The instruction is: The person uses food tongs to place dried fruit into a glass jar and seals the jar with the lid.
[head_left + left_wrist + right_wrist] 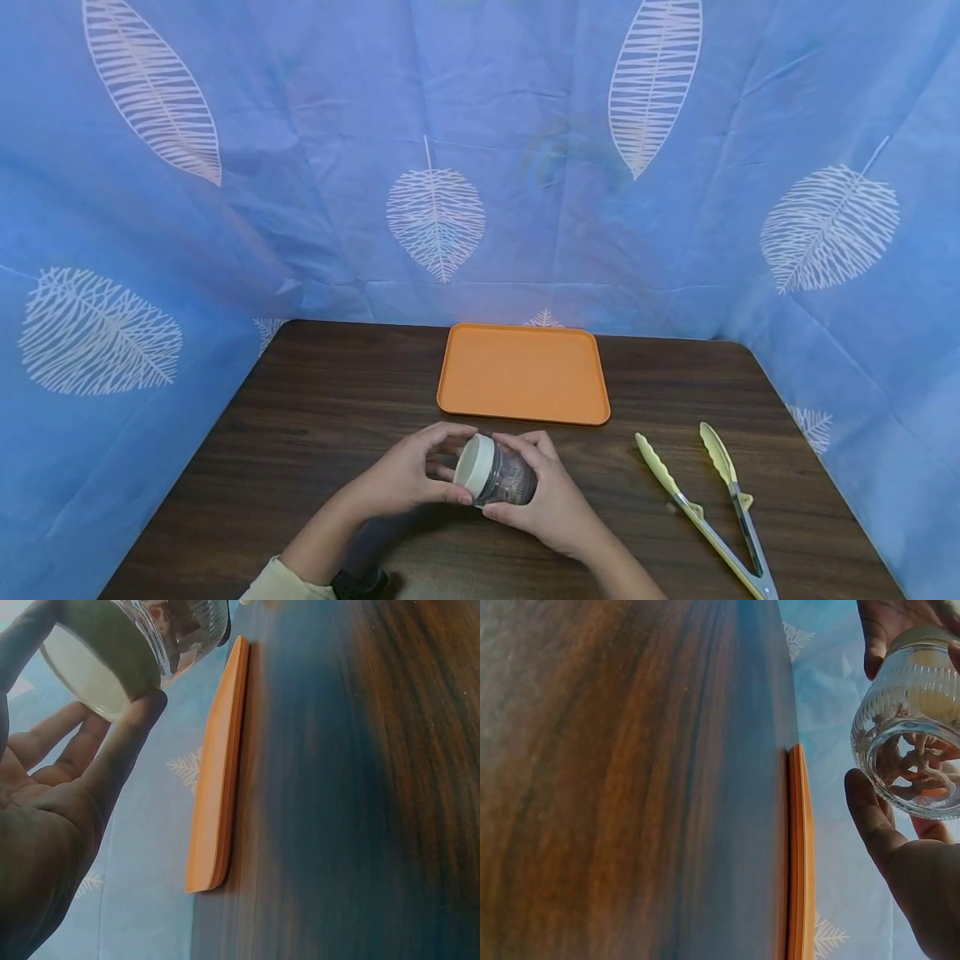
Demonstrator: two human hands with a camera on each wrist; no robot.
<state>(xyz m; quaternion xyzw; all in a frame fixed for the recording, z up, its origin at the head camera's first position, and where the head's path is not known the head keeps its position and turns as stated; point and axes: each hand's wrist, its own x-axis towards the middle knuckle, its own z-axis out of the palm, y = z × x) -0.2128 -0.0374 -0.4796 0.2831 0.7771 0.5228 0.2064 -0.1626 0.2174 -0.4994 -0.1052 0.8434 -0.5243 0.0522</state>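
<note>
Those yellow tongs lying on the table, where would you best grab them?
Probably from above, round both arms of the tongs just ahead of the hinge at the near end. They lie flat and open in a V, tips pointing away toward the tray, so the arms are closest together there.

You face a dark wood bench (315, 417) closed in on three sides by a blue cloth (525, 125) printed with white leaves (437, 218).
</note>
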